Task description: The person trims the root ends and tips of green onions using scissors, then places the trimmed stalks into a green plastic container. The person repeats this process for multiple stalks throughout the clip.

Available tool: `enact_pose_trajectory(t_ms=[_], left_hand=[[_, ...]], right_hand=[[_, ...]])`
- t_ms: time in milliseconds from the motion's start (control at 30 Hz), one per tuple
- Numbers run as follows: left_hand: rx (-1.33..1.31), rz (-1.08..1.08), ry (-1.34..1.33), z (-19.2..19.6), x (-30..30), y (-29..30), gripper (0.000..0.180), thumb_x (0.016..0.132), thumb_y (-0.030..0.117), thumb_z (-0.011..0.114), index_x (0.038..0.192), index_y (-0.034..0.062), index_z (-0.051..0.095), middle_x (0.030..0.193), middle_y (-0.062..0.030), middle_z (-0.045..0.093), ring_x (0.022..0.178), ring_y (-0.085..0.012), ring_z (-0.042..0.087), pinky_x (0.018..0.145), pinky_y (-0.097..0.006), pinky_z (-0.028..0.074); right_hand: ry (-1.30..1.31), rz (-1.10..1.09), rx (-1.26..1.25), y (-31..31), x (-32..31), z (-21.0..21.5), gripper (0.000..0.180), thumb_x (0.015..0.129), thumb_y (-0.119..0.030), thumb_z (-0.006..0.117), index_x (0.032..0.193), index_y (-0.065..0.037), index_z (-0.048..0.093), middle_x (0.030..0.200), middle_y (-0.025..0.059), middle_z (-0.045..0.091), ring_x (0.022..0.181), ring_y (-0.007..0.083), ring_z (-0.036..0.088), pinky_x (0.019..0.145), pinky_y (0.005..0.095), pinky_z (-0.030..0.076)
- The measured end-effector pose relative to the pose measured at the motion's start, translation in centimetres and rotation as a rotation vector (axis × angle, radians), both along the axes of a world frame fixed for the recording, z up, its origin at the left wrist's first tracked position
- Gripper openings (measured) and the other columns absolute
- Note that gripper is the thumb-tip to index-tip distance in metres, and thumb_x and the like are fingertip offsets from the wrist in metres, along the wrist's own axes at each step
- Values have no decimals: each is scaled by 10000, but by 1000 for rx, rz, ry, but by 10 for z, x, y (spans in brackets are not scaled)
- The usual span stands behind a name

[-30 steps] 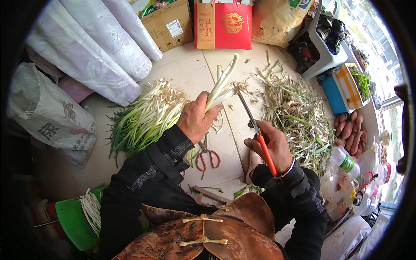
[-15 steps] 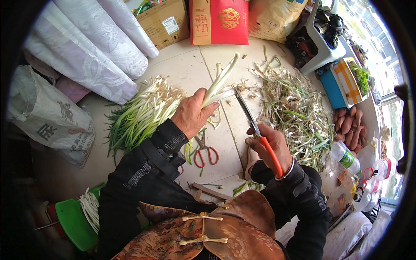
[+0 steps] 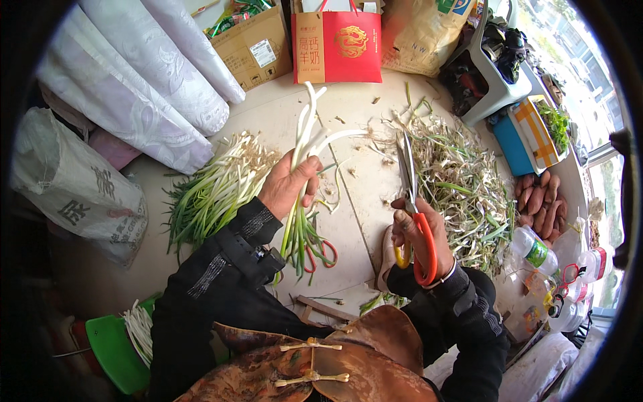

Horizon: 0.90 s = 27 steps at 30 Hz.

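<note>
The left hand [image 3: 288, 184] is closed around several spring onions [image 3: 308, 142], white ends forward, above the floor [image 3: 348, 224]; the right hand [image 3: 438, 232] is curled round scissors [image 3: 412, 186], near a heap of pale trimmings [image 3: 462, 187]

Looks like home: window-side room or closed-in balcony, cannot tell which. Patterned pale curtain [image 3: 134, 87] at left, daylight through window [image 3: 603, 100] at right. Light tiled floor [image 3: 268, 110]. Household goods round edges: cardboard box [image 3: 249, 55], red gift bag [image 3: 351, 47], loaded plastic stool [image 3: 504, 90], sweet potatoes [image 3: 536, 201], plastic bottles [image 3: 536, 252]. Green onions [image 3: 214, 194] heaped straight on tiles.
</note>
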State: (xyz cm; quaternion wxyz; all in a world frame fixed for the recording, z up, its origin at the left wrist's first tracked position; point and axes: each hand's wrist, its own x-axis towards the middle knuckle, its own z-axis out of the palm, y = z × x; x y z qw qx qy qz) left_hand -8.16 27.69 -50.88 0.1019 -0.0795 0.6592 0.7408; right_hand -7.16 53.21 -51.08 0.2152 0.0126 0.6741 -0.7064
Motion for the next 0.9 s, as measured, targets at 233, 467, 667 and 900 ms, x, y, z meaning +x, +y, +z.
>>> enact_pose_trajectory(t_ms=[233, 467, 667, 900], left_hand=[[44, 168, 128, -5, 1, -1, 302, 935, 349, 487, 913, 48, 505, 689, -35, 520, 555, -105, 512, 507, -238, 430], [-84, 182, 224, 6, 6, 2, 315, 929, 329, 501, 956, 16, 520, 669, -28, 512, 545, -88, 484, 531, -233, 419], [-98, 124, 222, 12, 15, 10, 271, 928, 287, 520, 961, 18, 513, 653, -22, 492, 524, -81, 464, 502, -223, 406], [-78, 68, 227, 13, 22, 13, 253, 928, 255, 530, 1014, 18, 497, 653, -5, 482, 528, -61, 457, 493, -209, 406]], right_hand=[[356, 386, 544, 3, 3, 6, 410, 778, -336, 708, 896, 22, 546, 593, 148, 496, 513, 270, 494, 512, 353, 403], [402, 230, 490, 0, 1, 23, 378, 770, -294, 725, 910, 14, 557, 553, 80, 489, 504, 170, 441, 503, 313, 392], [156, 267, 221, -9, 0, 30, 383, 840, -314, 664, 972, 31, 564, 587, 1, 473, 540, 83, 413, 494, 241, 361], [36, 222, 109, -12, -4, 26, 343, 885, -322, 597, 1015, -9, 550, 665, -15, 509, 524, 54, 499, 468, 190, 412]])
